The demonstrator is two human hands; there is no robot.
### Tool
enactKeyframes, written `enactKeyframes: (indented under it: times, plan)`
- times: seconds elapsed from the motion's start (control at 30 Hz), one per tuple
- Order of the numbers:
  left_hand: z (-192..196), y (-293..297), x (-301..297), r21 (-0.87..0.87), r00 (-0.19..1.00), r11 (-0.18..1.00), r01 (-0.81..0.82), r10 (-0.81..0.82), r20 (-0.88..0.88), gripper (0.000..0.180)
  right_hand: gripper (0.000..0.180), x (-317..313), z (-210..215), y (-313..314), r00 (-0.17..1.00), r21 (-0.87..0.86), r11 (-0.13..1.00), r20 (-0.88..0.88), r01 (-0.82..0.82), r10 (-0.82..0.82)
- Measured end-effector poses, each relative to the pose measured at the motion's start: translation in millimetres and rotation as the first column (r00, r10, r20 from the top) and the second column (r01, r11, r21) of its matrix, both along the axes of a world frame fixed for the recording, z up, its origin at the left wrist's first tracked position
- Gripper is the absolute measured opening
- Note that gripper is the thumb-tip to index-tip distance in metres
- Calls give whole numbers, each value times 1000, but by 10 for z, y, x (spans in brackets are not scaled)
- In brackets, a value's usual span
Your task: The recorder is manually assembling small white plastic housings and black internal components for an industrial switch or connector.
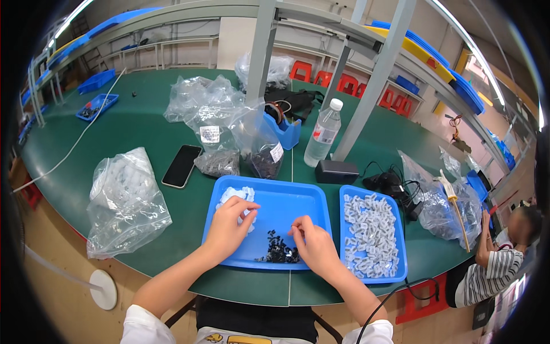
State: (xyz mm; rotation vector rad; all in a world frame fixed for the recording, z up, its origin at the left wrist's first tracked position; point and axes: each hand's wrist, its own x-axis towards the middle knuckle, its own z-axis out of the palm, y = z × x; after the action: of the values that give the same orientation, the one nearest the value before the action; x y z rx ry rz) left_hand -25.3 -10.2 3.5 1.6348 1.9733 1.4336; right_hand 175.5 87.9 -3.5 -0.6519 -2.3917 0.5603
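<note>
Both hands (229,226) over a blue tray (289,200), near edge of desk (143,129).

Left hand above white pieces (246,195) heaped toward tray's far left corner; thumb and forefinger tips close, cannot tell whether touching or holding anything. Right hand (315,245) toward tray's near right corner, just beside loose black pieces (278,251) lying by the near edge; fingertips close, cannot tell if anything is pinched. Second tray (379,281) just beside the first's right edge, spread with pale pieces (371,229). Phone (182,166) flat near first tray's far left corner.
</note>
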Motion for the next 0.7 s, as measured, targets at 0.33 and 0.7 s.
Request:
enactKeyframes:
  times: [0.33,0.7]
  plan:
    - [-98,49,-65,40,642,955,293,-228,732,22,11,-9,-5,-29,999,-175,984,28,-16,22]
    - [-43,-1,-7,133,525,957,259,-255,812,24,8,-30,88,-39,995,-200,980,-97,11,-31]
